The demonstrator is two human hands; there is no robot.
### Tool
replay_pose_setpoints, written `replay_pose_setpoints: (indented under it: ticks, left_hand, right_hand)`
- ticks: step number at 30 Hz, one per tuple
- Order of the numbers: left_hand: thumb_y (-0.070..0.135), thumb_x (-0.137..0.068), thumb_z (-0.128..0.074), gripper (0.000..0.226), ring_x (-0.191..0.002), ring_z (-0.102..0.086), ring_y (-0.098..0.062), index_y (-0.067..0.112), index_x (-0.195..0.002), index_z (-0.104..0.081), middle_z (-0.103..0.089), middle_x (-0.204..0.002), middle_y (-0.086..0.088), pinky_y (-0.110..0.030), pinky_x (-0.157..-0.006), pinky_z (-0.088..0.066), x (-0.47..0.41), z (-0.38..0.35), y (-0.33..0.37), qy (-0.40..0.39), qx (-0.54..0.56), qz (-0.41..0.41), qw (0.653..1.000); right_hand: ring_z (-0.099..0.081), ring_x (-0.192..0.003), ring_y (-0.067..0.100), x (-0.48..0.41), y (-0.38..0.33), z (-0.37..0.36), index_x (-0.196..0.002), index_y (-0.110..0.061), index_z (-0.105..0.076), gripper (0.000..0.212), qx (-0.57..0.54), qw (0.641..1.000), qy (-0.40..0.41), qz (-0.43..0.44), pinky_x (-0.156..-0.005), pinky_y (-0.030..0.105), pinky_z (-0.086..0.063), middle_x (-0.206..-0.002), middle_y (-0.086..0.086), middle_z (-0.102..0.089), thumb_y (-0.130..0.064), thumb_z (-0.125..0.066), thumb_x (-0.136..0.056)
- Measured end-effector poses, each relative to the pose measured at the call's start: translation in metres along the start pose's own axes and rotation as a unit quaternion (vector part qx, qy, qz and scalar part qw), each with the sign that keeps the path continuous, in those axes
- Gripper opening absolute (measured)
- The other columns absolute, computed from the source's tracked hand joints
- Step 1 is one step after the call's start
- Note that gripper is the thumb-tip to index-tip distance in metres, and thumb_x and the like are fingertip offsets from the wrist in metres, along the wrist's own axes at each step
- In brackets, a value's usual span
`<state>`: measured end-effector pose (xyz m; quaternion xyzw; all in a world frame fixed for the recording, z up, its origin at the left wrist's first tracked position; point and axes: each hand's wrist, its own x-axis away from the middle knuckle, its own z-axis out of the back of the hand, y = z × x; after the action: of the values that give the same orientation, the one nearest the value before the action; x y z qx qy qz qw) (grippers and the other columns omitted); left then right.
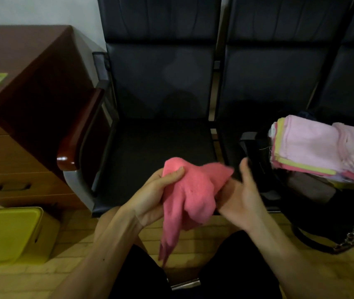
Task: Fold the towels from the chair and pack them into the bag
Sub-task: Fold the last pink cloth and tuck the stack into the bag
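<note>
Left hand [156,190] pinching, right hand [244,195] spread beneath, the bunched pink towel [191,195] is risking a crooked fold.

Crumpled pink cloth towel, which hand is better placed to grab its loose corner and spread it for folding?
Probably the right hand: open beside the loose corner of the crumpled pink towel, while the left hand grips its bunched top.
</note>
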<state>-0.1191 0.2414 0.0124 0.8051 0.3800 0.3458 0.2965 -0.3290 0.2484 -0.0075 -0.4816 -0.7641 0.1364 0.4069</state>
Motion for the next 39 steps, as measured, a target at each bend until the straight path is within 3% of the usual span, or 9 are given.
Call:
replay_pose_setpoints:
  ticks: [2,5,10,17,23,30,34,36,39]
  left_hand:
    - [0.021,-0.09,-0.067,0.033,-0.104,-0.064,-0.033,0.0,-0.115,-0.068,-0.066,-0.113,-0.023,-0.044,-0.092,-0.055,0.0,-0.002,0.003,0.019,0.001,0.005,1.0]
    - [0.018,-0.091,-0.066,0.032,-0.101,-0.065,-0.032,0.002,-0.118,-0.064,-0.067,-0.111,-0.02,-0.044,-0.091,-0.054,0.004,0.0,0.006,0.044,-0.004,0.009,0.999]
    - [0.017,-0.091,-0.064,0.031,-0.104,-0.07,-0.031,0.01,-0.12,-0.064,-0.072,-0.113,-0.015,-0.041,-0.084,-0.06,0.013,0.007,0.014,0.085,-0.095,-0.006,0.992]
    - [0.032,-0.067,-0.08,0.064,-0.096,-0.072,-0.024,0.013,-0.124,-0.056,-0.067,-0.119,-0.011,-0.034,-0.07,-0.06,0.012,0.005,0.021,0.215,-0.211,-0.038,0.953]
    - [0.03,-0.07,-0.083,0.071,-0.091,-0.066,-0.02,0.011,-0.126,-0.045,-0.06,-0.114,-0.011,-0.031,-0.062,-0.058,0.012,-0.019,0.043,0.271,-0.226,-0.14,0.925]
    - [0.024,-0.08,-0.073,0.04,-0.094,-0.07,-0.012,0.024,-0.12,-0.067,-0.071,-0.104,0.004,-0.026,-0.082,-0.059,0.02,-0.03,0.092,0.196,-0.32,-0.247,0.894]
    - [0.028,-0.098,-0.058,0.027,-0.111,-0.065,-0.009,0.029,-0.123,-0.067,-0.068,-0.12,0.008,-0.032,-0.094,-0.055,0.02,-0.022,0.109,0.21,-0.368,-0.292,0.857]
    - [0.023,-0.098,-0.059,0.032,-0.107,-0.067,-0.007,0.021,-0.129,-0.064,-0.069,-0.119,0.005,-0.025,-0.088,-0.056,0.022,-0.019,0.113,0.214,-0.39,-0.311,0.84]
    - [0.011,-0.091,-0.067,0.039,-0.094,-0.069,0.002,0.014,-0.129,-0.064,-0.069,-0.109,0.008,-0.013,-0.075,-0.056,0.023,-0.015,0.115,0.211,-0.45,-0.324,0.805]
  right_hand:
    - [-0.059,-0.121,0.037,0.007,0.019,0.003,-0.122,-0.005,-0.068,0.083,0.032,0.996,-0.049,-0.063,-0.109,0.053,-0.039,-0.128,0.021,-0.063,-0.061,-0.082,-0.063]
    - [-0.064,-0.103,0.029,0.011,0.013,0.005,-0.098,-0.01,-0.076,0.057,0.1,0.99,-0.102,-0.015,-0.092,0.041,-0.051,-0.106,0.014,-0.069,-0.043,-0.094,-0.055]
    - [-0.065,-0.09,0.017,0.015,-0.02,0.0,-0.091,-0.014,-0.072,0.016,0.183,0.976,-0.055,0.107,-0.082,0.033,-0.051,-0.089,0.002,-0.069,-0.025,-0.07,-0.08]
    - [-0.07,-0.085,0.017,0.021,-0.033,-0.02,-0.089,-0.021,-0.067,0.001,0.385,0.881,0.003,0.277,-0.074,0.033,-0.058,-0.09,0.0,-0.072,-0.022,-0.067,-0.089]
    - [-0.072,-0.075,0.011,0.028,-0.067,-0.032,-0.097,-0.014,-0.065,0.009,0.451,0.831,0.024,0.324,-0.063,0.026,-0.058,-0.083,0.001,-0.074,-0.02,-0.067,-0.091]
    - [-0.07,-0.078,0.009,0.041,-0.093,-0.064,-0.089,-0.018,-0.064,0.009,0.461,0.772,-0.078,0.43,-0.074,0.029,-0.058,-0.083,-0.004,-0.073,-0.011,-0.069,-0.09]
    - [-0.068,-0.079,0.013,0.043,-0.1,-0.079,-0.083,-0.005,-0.065,0.012,0.493,0.731,-0.086,0.464,-0.075,0.03,-0.056,-0.081,-0.001,-0.07,-0.014,-0.073,-0.087]
    - [-0.065,-0.074,0.021,0.039,-0.099,-0.082,-0.077,0.0,-0.063,0.025,0.489,0.732,-0.075,0.468,-0.073,0.038,-0.054,-0.078,0.013,-0.067,-0.02,-0.075,-0.085]
    - [-0.064,-0.067,0.025,0.036,-0.094,-0.085,-0.068,-0.004,-0.062,0.032,0.502,0.719,-0.044,0.478,-0.066,0.039,-0.054,-0.071,0.011,-0.065,-0.028,-0.08,-0.079]
